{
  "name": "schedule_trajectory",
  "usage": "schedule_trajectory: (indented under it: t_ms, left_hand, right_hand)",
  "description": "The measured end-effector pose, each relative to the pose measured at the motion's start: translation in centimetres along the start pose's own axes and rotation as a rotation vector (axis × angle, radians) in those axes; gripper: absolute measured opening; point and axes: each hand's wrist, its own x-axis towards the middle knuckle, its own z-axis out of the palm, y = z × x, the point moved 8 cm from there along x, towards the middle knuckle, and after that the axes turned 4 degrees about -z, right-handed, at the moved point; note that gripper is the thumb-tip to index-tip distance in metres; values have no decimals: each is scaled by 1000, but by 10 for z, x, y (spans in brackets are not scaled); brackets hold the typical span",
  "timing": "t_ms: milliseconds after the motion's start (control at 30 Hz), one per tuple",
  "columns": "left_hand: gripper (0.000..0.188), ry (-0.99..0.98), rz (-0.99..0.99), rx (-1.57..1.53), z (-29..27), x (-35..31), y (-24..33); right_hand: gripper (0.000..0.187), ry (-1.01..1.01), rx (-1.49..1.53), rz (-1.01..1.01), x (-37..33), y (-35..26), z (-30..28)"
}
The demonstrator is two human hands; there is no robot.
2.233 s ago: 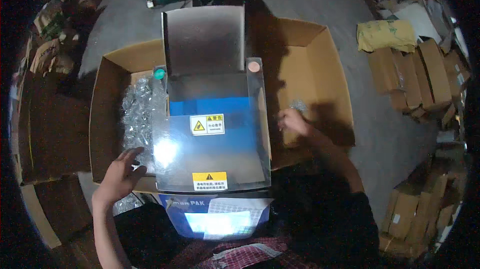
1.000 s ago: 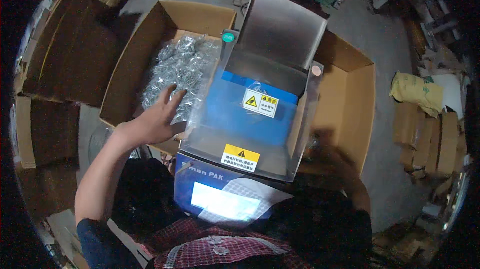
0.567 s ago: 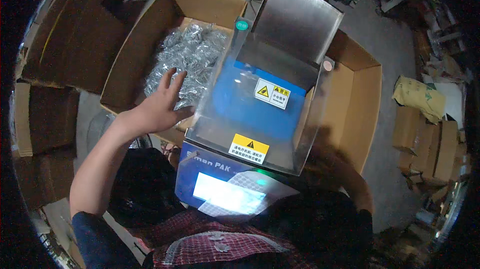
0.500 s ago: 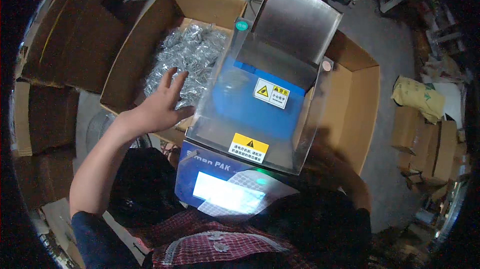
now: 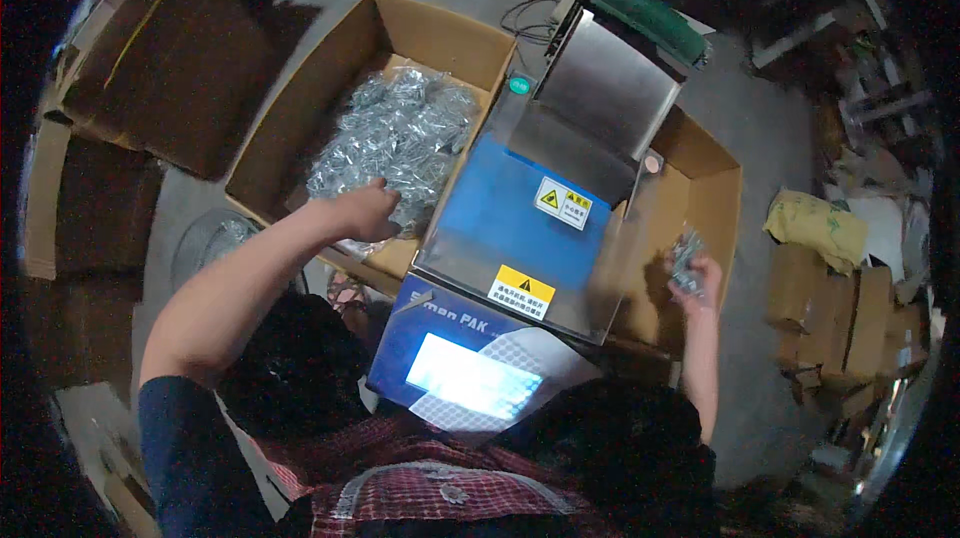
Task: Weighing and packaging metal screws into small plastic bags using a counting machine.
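Note:
My left hand (image 5: 368, 213) hovers at the near edge of a heap of clear plastic bags (image 5: 405, 138) with shiny metal pieces inside, in the left cardboard box (image 5: 300, 103). Its fingers are foreshortened and smeared, so their grip cannot be made out. My right hand (image 5: 703, 283) is closed around a small clear bag of metal parts (image 5: 686, 260), raised over the right cardboard box (image 5: 705, 163). Between the boxes stands a blue machine (image 5: 395, 363) with a clear cover, a blue inner surface, a tilted metal chute (image 5: 610, 83) and a lit screen (image 5: 470, 373).
A green roller (image 5: 645, 18) lies beyond the chute, with cables on the floor beside it. Stacked cartons (image 5: 825, 318) and a yellow sack (image 5: 815, 228) stand at the right. Large brown cartons (image 5: 170, 68) line the left. A round wire-like frame (image 5: 205, 243) is near my left forearm.
My right hand has come up from behind the machine's right side, showing a bag of metal parts. My left hand's spread fingers have drawn in and lowered toward the heap. The view has shifted.

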Motion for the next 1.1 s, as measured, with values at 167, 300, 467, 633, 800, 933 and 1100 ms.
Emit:
schedule_trajectory:
  t_ms: [167, 300, 467, 633, 800, 933, 1100]
  left_hand:
    - [60, 446, 227, 588, -11, 51, 16]
    - [56, 597, 390, 603, 14, 96, 36]
    - [53, 448, 287, 924, 52, 140, 18]
    - [54, 436, 323, 783, 29, 147, -1]
    - [53, 552, -49, 970, -21, 149, -41]
    - [57, 505, -283, 1016, -46, 149, -94]
    - [45, 596, -219, 647, -86, 115, -107]
  right_hand:
    - [53, 32, -335, -160, -19, -96, 134]
    - [53, 52, -819, -143, -24, -101, 225]
    - [40, -190, -652, -1, -77, -76, 259]
    - [37, -177, -481, 29, -153, -37, 299]
    - [32, -74, -384, -96, -162, -23, 288]
    - [33, 198, -392, -140, -137, -33, 251]
    - [39, 19, -855, -18, -130, -34, 270]
